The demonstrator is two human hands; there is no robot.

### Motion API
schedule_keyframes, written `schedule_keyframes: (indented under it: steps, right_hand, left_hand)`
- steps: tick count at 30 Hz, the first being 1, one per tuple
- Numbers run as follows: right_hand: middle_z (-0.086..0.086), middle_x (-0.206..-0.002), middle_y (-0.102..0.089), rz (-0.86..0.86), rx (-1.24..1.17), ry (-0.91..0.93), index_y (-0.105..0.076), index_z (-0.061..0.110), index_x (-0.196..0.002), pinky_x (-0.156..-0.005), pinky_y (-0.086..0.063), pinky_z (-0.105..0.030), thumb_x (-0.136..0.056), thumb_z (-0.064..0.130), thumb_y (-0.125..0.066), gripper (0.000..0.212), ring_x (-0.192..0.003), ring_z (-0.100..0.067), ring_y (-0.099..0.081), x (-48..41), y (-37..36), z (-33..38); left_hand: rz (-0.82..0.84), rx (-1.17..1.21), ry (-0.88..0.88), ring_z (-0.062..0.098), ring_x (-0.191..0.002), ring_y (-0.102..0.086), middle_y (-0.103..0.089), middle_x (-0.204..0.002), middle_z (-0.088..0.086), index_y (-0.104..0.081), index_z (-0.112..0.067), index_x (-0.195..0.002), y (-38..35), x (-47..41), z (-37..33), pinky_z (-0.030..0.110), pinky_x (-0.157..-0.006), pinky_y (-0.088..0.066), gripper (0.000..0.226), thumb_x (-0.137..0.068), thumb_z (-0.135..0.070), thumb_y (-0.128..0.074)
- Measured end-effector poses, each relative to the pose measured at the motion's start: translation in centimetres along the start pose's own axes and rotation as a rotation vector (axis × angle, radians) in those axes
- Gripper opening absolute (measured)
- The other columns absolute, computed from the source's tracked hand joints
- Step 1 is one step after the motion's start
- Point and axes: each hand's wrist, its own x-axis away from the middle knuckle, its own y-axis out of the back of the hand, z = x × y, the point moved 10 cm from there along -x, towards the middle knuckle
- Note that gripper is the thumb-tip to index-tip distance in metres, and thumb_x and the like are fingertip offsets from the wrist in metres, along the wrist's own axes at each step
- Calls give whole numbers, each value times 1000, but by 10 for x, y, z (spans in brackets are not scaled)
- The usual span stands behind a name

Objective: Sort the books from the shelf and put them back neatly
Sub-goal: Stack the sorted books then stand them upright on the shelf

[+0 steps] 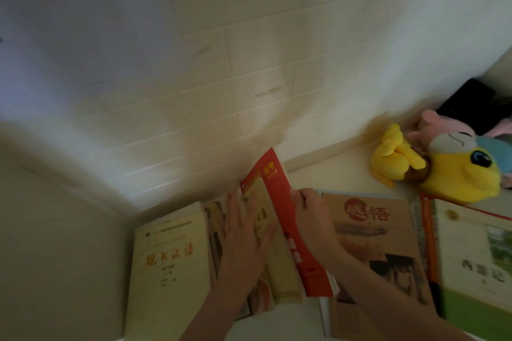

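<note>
Looking down, we see our left hand [243,232] lying flat, fingers straight and spread, on a pale book [279,266] in the middle of the row. It presses there and grips nothing. Our right hand [313,213] holds the red book [279,202] by its right edge, with the thumb curled onto the cover. That book stands tilted on its long edge, its top corner lifted toward the wall [221,63], and it leans over the pale book beneath.

We find the other books lying flat on the light surface [346,166]. A cream book [169,255] with orange characters lies at the left, just beside the pile under our left hand. A brown book [379,232] with a red circle on its cover lies to the right, partly under our right forearm. Further right lies a white and green book [476,266], with an orange spine [430,243] showing between the two.

Behind these, near the wall, a yellow toy [460,174] rests beside a pink toy [435,124]. We cannot read the blurred titles.
</note>
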Motion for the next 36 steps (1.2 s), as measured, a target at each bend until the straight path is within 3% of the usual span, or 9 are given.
schedule_keyframes:
  steps: [4,13,16,18,21,24,29,33,36]
  right_hand:
    - [5,-81,-60,-81,-78,3,-59,16,-89,-56,-35,-18,-101,26,-43,22,-74,-13,-56,0,45,-2]
    - [-14,-81,-72,-227,-549,-228,-68,13,-87,-70,-56,-43,-100,28,-45,30,-71,-28,-69,19,164,-58]
    - [-12,-80,-74,-99,-768,-353,-69,7,-90,-66,-55,-40,-99,27,-45,32,-68,-25,-71,24,166,-76]
    - [-15,-86,-74,11,-814,-443,-70,6,-93,-70,-55,-42,-99,30,-46,34,-75,-28,-71,31,152,-91]
    - [-15,-91,-74,56,-623,-460,-71,6,-97,-75,-57,-39,-99,40,-44,44,-84,-29,-71,35,140,-118]
    - [-3,-108,-68,-29,-233,-351,-67,15,-110,-71,-48,-17,-99,36,-45,33,-93,-16,-66,37,151,-155]
    - [-8,-127,-46,64,115,-370,-45,16,-135,-91,-45,-21,-90,27,-64,50,-111,-19,-53,57,142,-197]
    - [-8,-142,-40,108,101,-422,-35,13,-145,-105,-41,-42,-82,53,-66,80,-127,-26,-44,61,131,-208]
    - [-8,-144,-45,94,-62,-523,-34,13,-146,-103,-42,-36,-87,60,-46,77,-126,-26,-49,61,130,-213]
  left_hand:
    - [146,289,129,0,-143,19,11,-155,-19,6,-54,-134,-28,2,0,39,-121,4,53,-91,-67,-22]
    - [307,759,351,13,-139,-31,-32,-149,-13,-24,-31,-150,-49,-1,-41,30,-108,-26,68,-91,-52,-51]
    - [428,988,501,18,-110,-63,-62,-126,-1,-44,-25,-140,-64,-5,-59,35,-97,-45,81,-73,-63,-68]
    - [582,1143,561,24,-83,-72,-72,-103,12,-62,-15,-119,-73,0,-77,37,-76,-59,46,-84,-44,-66]
    - [638,1193,608,28,-64,-70,-73,-85,19,-64,-8,-109,-74,8,-76,34,-53,-58,31,-78,-15,-64]
    - [583,1145,667,34,-69,-70,-71,-95,25,-60,-8,-117,-75,27,-46,40,-59,-60,44,-74,-10,-67]
    - [529,1086,729,40,-76,-70,-72,-94,23,-61,-19,-107,-77,62,-16,48,-74,-55,46,-65,-5,-74]
    - [426,1062,746,41,-87,-69,-72,-97,21,-62,-16,-112,-97,69,-21,46,-76,-56,54,-63,-13,-86]
    - [293,931,662,32,-106,-61,-59,-123,13,-59,-16,-115,-117,62,-35,45,-93,-50,32,-85,-10,-69]
